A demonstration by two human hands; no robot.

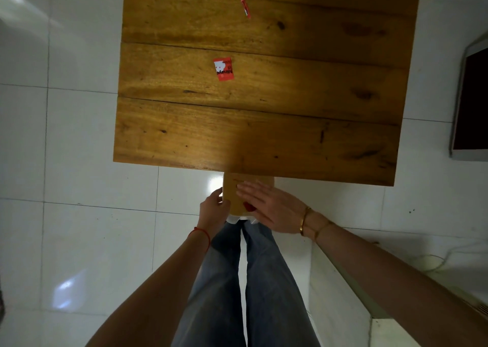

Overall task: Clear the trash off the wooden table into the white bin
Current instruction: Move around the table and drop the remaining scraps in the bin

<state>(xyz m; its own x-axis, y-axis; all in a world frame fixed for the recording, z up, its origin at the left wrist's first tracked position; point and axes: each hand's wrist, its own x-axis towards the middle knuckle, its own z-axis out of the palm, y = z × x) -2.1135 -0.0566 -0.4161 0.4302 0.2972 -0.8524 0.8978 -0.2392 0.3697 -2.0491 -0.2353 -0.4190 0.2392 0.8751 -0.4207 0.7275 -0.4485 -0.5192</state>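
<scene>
On the wooden table [264, 124] lie two pieces of trash: a red and white wrapper [224, 69] near the middle and a thin red wrapper [245, 7] further back. A flat tan-brown card [232, 190] sticks out from under the table's near edge. My left hand [212, 209] grips its left edge. My right hand [266, 206] lies flat on top of it, fingers spread. A small red scrap [248, 206] shows at the palm's edge. At the right edge stands a white-rimmed rectangular container with a dark inside [470, 103], possibly the white bin.
White glossy floor tiles [66, 161] surround the table. My legs in blue jeans [237, 280] stand at the near edge. A white ledge [340, 293] runs along the lower right, with a cable lying beside it.
</scene>
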